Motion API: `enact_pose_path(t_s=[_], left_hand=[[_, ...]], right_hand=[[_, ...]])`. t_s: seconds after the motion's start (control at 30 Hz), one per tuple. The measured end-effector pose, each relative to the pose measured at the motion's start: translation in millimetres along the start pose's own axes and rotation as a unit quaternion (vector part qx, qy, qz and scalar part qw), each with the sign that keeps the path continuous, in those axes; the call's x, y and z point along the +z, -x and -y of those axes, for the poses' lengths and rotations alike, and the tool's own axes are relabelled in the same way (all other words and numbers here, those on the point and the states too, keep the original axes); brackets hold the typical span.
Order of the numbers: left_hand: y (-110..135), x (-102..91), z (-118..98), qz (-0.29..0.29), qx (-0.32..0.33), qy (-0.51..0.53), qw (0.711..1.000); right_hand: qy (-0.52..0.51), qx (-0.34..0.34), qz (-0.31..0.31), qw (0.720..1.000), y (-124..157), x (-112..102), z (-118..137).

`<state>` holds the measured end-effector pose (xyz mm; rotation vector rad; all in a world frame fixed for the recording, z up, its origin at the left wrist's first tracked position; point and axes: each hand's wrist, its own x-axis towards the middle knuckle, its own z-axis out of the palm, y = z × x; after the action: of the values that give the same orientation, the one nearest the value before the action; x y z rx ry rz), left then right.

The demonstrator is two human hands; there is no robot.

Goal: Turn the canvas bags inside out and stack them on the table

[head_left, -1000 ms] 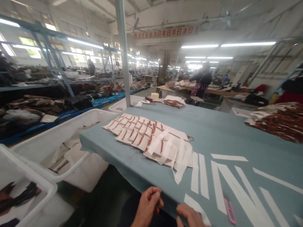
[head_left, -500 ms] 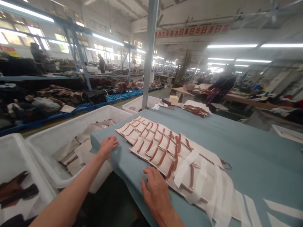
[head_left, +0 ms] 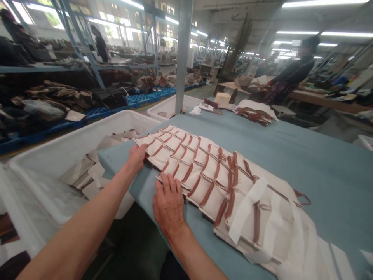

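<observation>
Cream fabric pieces with brown trim (head_left: 195, 157) lie overlapped in rows across a blue-green table (head_left: 294, 146). My left hand (head_left: 136, 158) is closed on the near left edge of these fabric pieces, its thumb side on top and some fingers hidden beneath. My right hand (head_left: 169, 204) lies palm down, with its outstretched fingertips touching the front edge of the pieces. White strips (head_left: 247, 210) are draped across the right-hand end of the rows.
White bins (head_left: 52, 155) holding cloth pieces stand at the table's left. A grey post (head_left: 183, 58) rises behind the far left corner. At the far edge lies a brown-and-white pile (head_left: 253, 112). A co-worker (head_left: 294, 72) stands beyond it.
My left hand has come onto the left edge of the fabric pieces and closed there. My right hand has moved left and forward to their front edge. The view has tilted down.
</observation>
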<state>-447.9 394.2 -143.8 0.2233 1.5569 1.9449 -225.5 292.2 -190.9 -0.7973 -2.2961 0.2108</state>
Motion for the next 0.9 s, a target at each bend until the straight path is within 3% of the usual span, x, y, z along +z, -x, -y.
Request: enact_pose_path(t_s=[0.1,0.27,0.37,0.47,0.57,0.73,0.9], left_hand=[[28,-15.7,1,-0.031,-0.003,-0.021,0.999],[108,-74.7,8,-0.072,0.006,-0.017,0.997],[159,-110.5,21,-0.083,-0.003,-0.002,0.997],[193,-134.8,33,-0.086,-0.029,0.006,0.996],[206,-147.3,36,-0.074,-0.047,0.002,0.996],[214,-155.5,35,-0.023,-0.022,-0.008,0.999],[220,-164.9,48,-0.009,-0.026,-0.015,1.0]], right_hand=[[0.009,-0.018,-0.033,0.999,2,0,1],[0.009,-0.014,-0.071,0.997,3,-7,3],[0.004,-0.032,-0.054,0.998,6,-14,2],[0.005,-0.072,-0.025,0.997,9,-20,3],[0.001,-0.126,-0.005,0.992,11,-24,8],[-0.024,-0.206,0.026,0.978,7,-21,22],[-0.046,-0.168,0.055,0.983,3,-23,31]])
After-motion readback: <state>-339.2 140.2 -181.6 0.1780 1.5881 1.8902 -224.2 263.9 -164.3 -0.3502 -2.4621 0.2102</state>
